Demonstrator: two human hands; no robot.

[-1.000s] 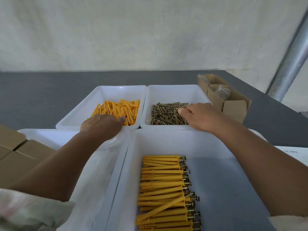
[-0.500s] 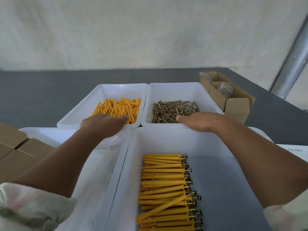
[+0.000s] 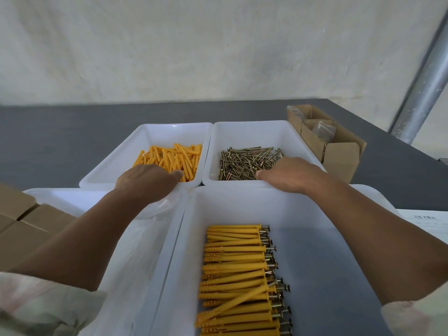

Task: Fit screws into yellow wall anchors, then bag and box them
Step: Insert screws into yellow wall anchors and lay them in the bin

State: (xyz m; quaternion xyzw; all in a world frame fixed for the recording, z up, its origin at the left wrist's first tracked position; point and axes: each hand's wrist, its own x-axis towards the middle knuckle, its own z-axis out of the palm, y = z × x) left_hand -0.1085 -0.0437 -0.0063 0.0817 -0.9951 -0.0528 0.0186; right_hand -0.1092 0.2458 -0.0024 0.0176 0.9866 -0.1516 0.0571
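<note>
Loose yellow wall anchors point(image 3: 173, 158) lie in the far left white bin point(image 3: 150, 132). My left hand point(image 3: 145, 181) reaches over this bin's near rim, fingertips down among the anchors and hidden by the back of the hand. A pile of screws point(image 3: 244, 161) fills the far right white bin point(image 3: 254, 129). My right hand point(image 3: 291, 175) hovers over that bin's near right corner, thumb touching the screws, fingers hidden. Anchors fitted with screws point(image 3: 237, 275) lie stacked in the large near bin point(image 3: 242, 204).
An open cardboard box point(image 3: 339, 154) holding clear bags stands to the right of the screw bin. Closed cardboard boxes point(image 3: 21, 221) sit at the near left. Another white bin point(image 3: 63, 197) with clear plastic bags point(image 3: 143, 238) lies under my left arm. A metal pole point(image 3: 421, 88) rises at right.
My right hand pulled back from the middle of the screw pile towards the bin's near rim. My left hand has stayed at the near edge of the anchor bin.
</note>
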